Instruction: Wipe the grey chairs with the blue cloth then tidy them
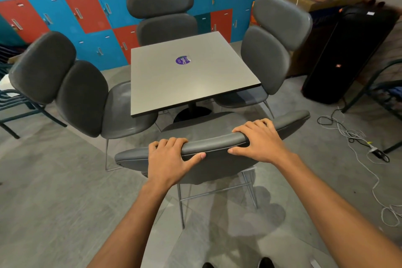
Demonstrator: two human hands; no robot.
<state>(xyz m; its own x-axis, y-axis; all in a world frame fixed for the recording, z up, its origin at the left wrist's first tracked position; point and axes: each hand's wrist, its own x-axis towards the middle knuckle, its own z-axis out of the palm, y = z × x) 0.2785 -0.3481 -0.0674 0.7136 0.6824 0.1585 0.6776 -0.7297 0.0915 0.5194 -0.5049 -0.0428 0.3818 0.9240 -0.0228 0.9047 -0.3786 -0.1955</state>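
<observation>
With both hands clamped on the top edge of the nearest grey padded chair (217,143), tidying step judged in progress, wiping apparently done. Left hand (171,159) and right hand (258,143) set apart along the headrest, fingers curled over the front, thumbs behind. Blue cloth not in view; whereabouts unknown. Nearest chair standing just short of the square grey bench (191,76), seat only partly under. Three matching grey chairs (65,85) already drawn in at the other sides. Next move, as judged: straight, even push forward, keeping square to the bench edge.
</observation>
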